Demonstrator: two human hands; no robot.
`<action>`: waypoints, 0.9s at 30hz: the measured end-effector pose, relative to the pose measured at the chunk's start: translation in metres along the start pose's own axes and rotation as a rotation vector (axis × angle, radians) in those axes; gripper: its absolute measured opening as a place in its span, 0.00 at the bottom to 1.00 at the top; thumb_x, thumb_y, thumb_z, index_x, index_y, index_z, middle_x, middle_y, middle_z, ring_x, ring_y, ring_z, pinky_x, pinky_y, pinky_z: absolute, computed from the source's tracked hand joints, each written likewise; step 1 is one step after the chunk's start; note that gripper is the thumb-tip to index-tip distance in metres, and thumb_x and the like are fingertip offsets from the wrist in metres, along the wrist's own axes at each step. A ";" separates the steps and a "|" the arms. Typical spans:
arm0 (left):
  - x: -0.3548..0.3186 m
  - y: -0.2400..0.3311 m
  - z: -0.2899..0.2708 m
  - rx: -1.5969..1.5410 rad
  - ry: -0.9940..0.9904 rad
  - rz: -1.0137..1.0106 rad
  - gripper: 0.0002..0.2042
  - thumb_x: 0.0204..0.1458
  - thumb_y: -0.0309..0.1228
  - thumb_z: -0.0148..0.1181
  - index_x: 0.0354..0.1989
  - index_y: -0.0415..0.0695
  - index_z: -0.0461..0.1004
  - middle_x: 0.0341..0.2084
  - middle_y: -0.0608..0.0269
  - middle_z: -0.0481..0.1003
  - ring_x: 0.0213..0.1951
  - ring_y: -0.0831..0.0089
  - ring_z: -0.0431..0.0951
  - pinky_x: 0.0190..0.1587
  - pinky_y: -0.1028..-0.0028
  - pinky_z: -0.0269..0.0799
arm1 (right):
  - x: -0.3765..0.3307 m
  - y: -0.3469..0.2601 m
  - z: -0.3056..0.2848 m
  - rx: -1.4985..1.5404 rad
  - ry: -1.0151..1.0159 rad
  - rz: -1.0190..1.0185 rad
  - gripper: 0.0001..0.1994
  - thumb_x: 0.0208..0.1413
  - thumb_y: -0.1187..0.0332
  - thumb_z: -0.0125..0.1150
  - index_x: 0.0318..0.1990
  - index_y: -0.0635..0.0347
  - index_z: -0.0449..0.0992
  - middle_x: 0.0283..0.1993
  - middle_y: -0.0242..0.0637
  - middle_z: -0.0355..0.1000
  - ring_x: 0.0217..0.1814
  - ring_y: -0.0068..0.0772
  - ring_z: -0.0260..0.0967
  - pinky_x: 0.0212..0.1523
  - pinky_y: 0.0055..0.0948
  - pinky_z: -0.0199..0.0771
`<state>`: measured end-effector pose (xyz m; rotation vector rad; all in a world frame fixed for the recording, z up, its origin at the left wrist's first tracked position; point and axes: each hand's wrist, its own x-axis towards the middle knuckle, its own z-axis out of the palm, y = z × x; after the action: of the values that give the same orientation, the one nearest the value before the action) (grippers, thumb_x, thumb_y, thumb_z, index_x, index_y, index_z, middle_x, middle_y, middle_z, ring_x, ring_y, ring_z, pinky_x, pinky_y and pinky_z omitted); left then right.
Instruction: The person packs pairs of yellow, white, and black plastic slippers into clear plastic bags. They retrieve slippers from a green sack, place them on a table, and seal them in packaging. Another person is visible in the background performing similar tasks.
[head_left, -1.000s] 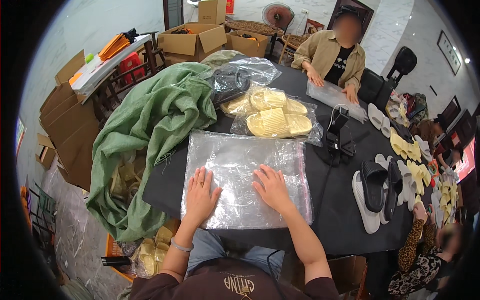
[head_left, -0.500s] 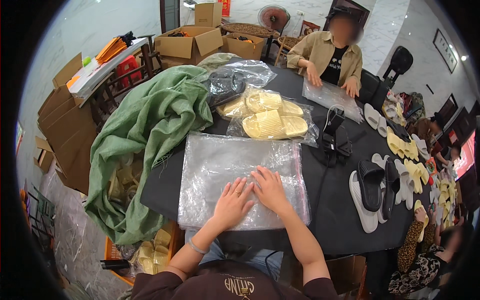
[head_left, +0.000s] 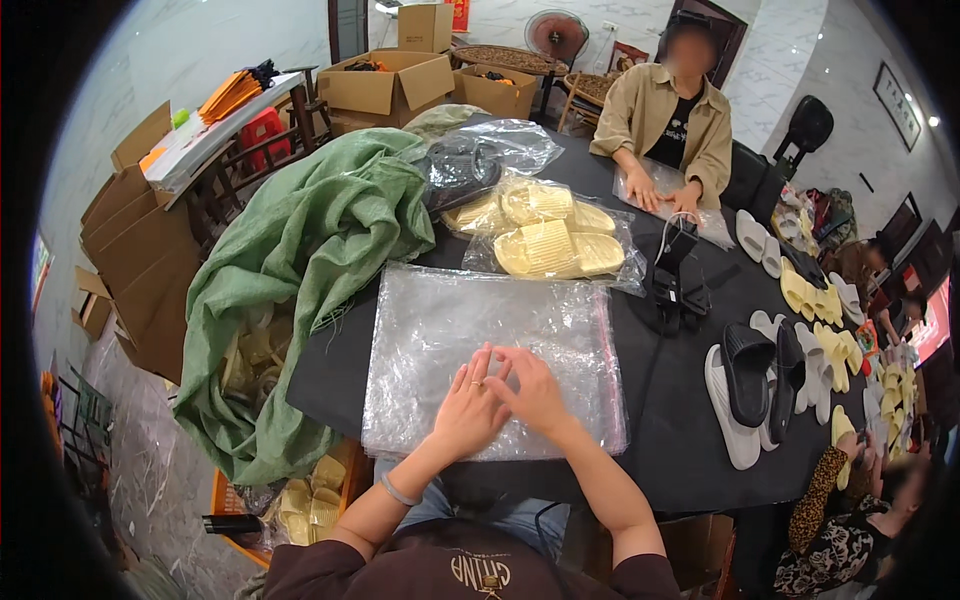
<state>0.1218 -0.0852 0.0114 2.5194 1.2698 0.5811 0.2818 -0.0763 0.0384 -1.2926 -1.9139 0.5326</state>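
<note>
A stack of clear plastic bags (head_left: 430, 330) with a pinkish strip along its right edge lies flat on the black tabletop before me. My left hand (head_left: 472, 405) is over the bags, its fingers stretched out and close together. From the right, my right hand (head_left: 532, 388) meets it, and its slightly bent fingers touch or overlap the left fingertips. I see nothing held in either hand. Beyond the stack lie pale yellow slippers (head_left: 550, 250) in clear bags, with a bagged dark pair (head_left: 462, 175) behind them.
Green cloth (head_left: 300, 230) drapes over the table's left side, above an orange crate (head_left: 352, 470) of bagged slippers. A black device on a stand (head_left: 680, 270) is to the right, near black and white slippers (head_left: 740, 400). Across the table, a person (head_left: 665, 130) presses on clear plastic.
My hands have drawn together, the right fingers moving onto the left ones; before, both lay spread on the bags. The person opposite has brought their hands closer together. My view has shifted slightly.
</note>
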 end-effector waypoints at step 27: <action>-0.005 0.003 0.011 0.185 0.176 -0.036 0.33 0.55 0.45 0.47 0.69 0.50 0.52 0.71 0.58 0.45 0.72 0.55 0.36 0.68 0.49 0.20 | -0.003 0.009 0.024 0.793 -0.214 0.344 0.41 0.54 0.70 0.65 0.69 0.68 0.44 0.63 0.48 0.60 0.64 0.36 0.61 0.61 0.32 0.63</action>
<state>0.1264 -0.0915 0.0017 2.6358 1.4905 0.7224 0.2690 -0.0741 0.0162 -1.0388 -1.3784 1.4772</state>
